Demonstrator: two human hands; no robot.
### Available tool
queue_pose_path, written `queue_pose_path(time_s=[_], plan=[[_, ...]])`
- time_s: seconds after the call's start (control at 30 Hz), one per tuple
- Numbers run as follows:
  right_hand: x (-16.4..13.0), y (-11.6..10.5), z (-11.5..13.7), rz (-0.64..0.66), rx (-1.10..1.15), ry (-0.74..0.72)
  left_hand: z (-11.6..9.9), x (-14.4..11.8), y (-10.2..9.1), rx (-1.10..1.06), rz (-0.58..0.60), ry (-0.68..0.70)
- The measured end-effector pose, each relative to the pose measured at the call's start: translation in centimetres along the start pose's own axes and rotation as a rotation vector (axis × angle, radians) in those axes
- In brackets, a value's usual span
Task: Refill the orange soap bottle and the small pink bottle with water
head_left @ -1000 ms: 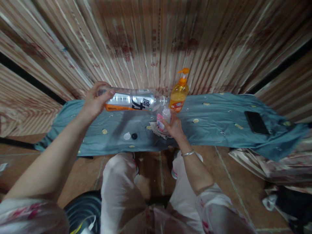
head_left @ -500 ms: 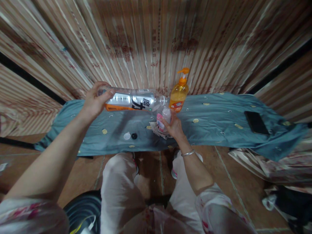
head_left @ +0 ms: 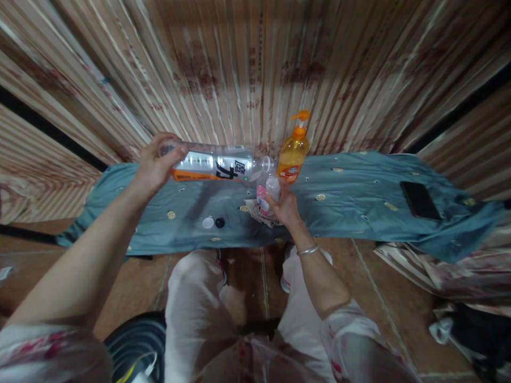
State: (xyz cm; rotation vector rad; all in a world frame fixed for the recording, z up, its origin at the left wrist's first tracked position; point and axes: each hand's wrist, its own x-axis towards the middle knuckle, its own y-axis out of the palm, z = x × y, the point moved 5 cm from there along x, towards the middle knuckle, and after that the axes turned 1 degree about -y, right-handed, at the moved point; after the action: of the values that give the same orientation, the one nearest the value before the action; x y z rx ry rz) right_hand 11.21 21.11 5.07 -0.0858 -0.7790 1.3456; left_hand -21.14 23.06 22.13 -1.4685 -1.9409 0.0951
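Observation:
My left hand (head_left: 162,159) is closed around the base of a large clear plastic bottle (head_left: 211,161) with a silver and orange label. The bottle lies nearly level in the air, its uncapped mouth pointing right. Just below that mouth stands a small clear bottle (head_left: 264,198) with a pink and white label, gripped by my right hand (head_left: 285,202). Whether liquid runs between them I cannot tell. A crumpled cloth (head_left: 271,221) is under the small bottle. Left of it on the table lie a white cap (head_left: 208,222) and a black cap (head_left: 220,222).
An orange pump bottle (head_left: 293,154) with yellow liquid stands just behind my right hand. A black phone (head_left: 420,200) lies at the right of the narrow table with a teal cloth (head_left: 351,207). A striped curtain (head_left: 223,69) hangs close behind. Below left is a black round stool (head_left: 136,340).
Hardly anything differs. The large bottle keeps its near-level tilt over the small one, and both hands hold their places.

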Motion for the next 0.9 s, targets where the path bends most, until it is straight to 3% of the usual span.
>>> queue_pose_path(time_s=[0.9], plan=[[-0.1, -0.1, 0.5, 0.002, -0.018, 0.006, -1.2, -0.4, 0.3, 0.033, -0.030, -0.094]])
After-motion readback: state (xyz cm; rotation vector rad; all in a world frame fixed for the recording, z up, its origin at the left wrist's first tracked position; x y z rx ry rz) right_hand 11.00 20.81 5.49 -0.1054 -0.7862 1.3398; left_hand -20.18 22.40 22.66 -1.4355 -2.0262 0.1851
